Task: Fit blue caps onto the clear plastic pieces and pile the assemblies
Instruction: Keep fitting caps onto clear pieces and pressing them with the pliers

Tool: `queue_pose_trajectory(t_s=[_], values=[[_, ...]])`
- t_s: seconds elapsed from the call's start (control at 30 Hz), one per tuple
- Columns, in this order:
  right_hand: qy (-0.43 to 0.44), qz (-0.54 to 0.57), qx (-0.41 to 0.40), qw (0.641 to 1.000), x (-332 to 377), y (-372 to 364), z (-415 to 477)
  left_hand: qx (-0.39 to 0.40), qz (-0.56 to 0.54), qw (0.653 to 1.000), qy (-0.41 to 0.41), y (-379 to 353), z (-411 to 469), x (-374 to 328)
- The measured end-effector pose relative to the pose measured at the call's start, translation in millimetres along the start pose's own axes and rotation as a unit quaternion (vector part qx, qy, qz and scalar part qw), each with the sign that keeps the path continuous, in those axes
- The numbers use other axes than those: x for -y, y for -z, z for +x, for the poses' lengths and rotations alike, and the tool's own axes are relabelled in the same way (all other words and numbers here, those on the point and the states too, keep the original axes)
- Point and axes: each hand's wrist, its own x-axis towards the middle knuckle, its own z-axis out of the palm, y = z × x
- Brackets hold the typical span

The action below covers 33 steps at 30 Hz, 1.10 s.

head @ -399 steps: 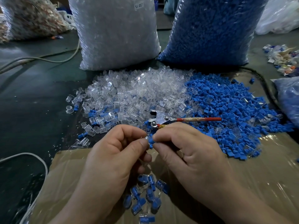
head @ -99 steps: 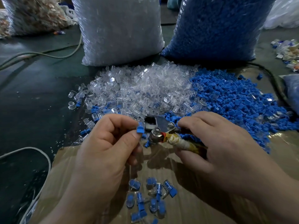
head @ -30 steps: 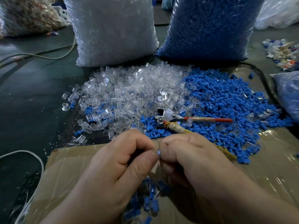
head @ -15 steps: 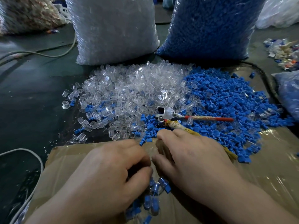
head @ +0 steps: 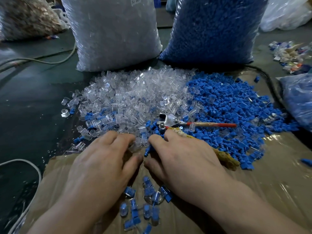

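A heap of clear plastic pieces (head: 135, 93) lies next to a heap of blue caps (head: 233, 107) on the dark table. My left hand (head: 104, 162) reaches to the near edge of the clear heap, fingertips on clear pieces; whether it grips one is hidden. My right hand (head: 184, 159) is at the near edge of the blue caps and pinches one blue cap (head: 147, 151) between forefinger and thumb. A small pile of capped assemblies (head: 146, 201) lies on the cardboard sheet (head: 273, 183) between my wrists.
Pliers (head: 168, 121) with a red handle lie on the caps just beyond my right hand. A big bag of clear pieces (head: 114, 31) and one of blue caps (head: 211, 27) stand behind. A white cable (head: 34, 168) curves at left; another bag (head: 300, 98) is at right.
Both hands have moved forward from the assembly pile to the near edges of the heaps. One second ago they were pressed together over a piece; now they are apart.
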Motion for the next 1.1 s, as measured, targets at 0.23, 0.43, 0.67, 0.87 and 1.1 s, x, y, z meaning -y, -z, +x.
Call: queue_pose_trajectory(t_s=[0.23,0.43,0.67,0.87,1.1], values=[[-0.009,0.024,0.011,1.000,-1.2,-1.0,0.2,0.006,-0.076,0.996,-0.054,-2.0,1.6,-1.8],[-0.014,0.039,-0.012,0.999,-1.2,-3.1,0.9,-0.004,-0.118,0.992,-0.043,-4.7,1.4,-1.4],[-0.025,0.047,-0.039,0.998,-0.3,-3.2,-0.8,-0.013,-0.197,0.980,-0.032,-7.1,-0.4,-0.3],[-0.033,0.039,-0.037,0.998,0.3,-2.2,-0.8,0.004,-0.225,0.974,-0.041,-4.9,0.0,-3.2],[-0.044,0.058,-0.041,0.997,-2.9,-3.0,0.4,-0.048,-0.349,0.935,0.037,-4.6,0.5,-1.2]])
